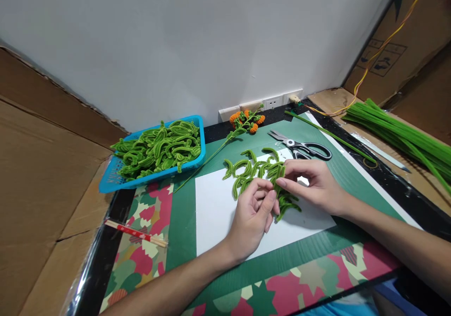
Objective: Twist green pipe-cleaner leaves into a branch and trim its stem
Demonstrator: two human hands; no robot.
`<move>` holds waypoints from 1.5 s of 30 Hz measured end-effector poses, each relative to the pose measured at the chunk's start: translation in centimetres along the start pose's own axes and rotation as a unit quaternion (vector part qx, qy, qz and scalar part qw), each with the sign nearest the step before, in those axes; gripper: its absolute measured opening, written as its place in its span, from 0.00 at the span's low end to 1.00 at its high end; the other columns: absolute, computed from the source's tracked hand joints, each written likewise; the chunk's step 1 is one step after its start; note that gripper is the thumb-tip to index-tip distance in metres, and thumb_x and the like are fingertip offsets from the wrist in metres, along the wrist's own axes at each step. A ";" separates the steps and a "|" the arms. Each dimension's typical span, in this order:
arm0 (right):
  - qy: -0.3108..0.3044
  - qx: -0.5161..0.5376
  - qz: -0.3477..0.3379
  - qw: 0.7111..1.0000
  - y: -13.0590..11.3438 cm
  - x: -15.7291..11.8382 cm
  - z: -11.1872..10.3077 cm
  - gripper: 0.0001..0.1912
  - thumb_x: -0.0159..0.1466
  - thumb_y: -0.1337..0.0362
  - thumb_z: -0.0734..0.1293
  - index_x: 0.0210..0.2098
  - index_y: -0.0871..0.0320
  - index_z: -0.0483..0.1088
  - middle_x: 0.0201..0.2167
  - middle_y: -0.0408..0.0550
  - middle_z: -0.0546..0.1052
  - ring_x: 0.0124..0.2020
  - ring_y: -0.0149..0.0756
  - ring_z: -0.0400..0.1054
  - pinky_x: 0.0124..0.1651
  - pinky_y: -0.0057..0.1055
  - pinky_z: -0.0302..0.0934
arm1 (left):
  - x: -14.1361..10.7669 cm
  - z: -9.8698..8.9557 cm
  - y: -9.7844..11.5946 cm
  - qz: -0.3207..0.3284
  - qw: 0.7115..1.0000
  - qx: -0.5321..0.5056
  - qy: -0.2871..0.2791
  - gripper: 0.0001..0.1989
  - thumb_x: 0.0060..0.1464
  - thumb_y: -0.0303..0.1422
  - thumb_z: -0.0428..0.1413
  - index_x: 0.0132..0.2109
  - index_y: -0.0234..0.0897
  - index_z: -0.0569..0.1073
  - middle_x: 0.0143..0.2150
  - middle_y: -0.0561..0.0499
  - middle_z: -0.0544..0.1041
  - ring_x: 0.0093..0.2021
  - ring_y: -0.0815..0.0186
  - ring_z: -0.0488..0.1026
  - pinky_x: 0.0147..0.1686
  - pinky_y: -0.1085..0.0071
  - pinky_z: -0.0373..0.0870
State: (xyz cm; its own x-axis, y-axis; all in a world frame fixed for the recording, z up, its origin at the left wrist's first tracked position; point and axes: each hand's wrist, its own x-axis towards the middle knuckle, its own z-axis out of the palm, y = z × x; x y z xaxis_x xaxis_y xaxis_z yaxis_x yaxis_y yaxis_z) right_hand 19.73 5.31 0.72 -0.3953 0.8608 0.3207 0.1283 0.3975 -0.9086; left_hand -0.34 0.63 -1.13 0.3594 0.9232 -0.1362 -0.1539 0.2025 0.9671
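Observation:
Over the white sheet, my right hand pinches a short green pipe cleaner piece between thumb and fingertips. Just left of it, my left hand has its fingers curled in, thumb against the fingertips, closed at the lower end of the same piece. Its grip is partly hidden by the fingers. Several bent green pipe cleaner pieces lie scattered on the sheet behind and beneath both hands.
A blue basket heaped with green pieces stands back left. Orange pipe cleaner flowers on a stem, scissors, wrapped chopsticks and one long green stem lie around. A green bundle is at right; a wall stands behind.

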 end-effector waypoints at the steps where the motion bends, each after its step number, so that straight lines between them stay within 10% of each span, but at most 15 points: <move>1: 0.000 0.001 -0.002 1.000 0.0 0.0 0.0 0.17 0.71 0.55 0.73 0.30 0.58 0.72 0.25 0.41 0.71 0.27 0.29 0.62 0.30 0.28 0.56 | 0.0 0.0 0.0 0.000 1.000 0.001 0.001 0.13 0.72 0.44 0.57 0.48 0.40 0.67 0.30 0.59 0.74 0.16 0.81 0.61 0.16 0.82 0.53; 45: -0.003 -0.005 -0.001 1.000 -0.1 0.1 -0.1 0.19 0.73 0.53 0.70 0.29 0.58 0.73 0.24 0.42 0.71 0.26 0.30 0.62 0.29 0.29 0.56 | 0.0 0.1 0.6 -0.029 1.000 -0.003 0.008 0.17 0.68 0.47 0.61 0.49 0.39 0.68 0.28 0.59 0.72 0.16 0.79 0.59 0.15 0.82 0.53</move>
State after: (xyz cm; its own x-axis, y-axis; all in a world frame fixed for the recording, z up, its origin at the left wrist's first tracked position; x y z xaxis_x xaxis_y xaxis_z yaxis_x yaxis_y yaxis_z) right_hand 19.78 5.36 0.85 -0.4016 0.8580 0.3201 0.1364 0.4017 -0.9056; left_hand -0.39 0.74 -0.52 0.3523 0.9153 -0.1953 -0.1380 0.2572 0.9565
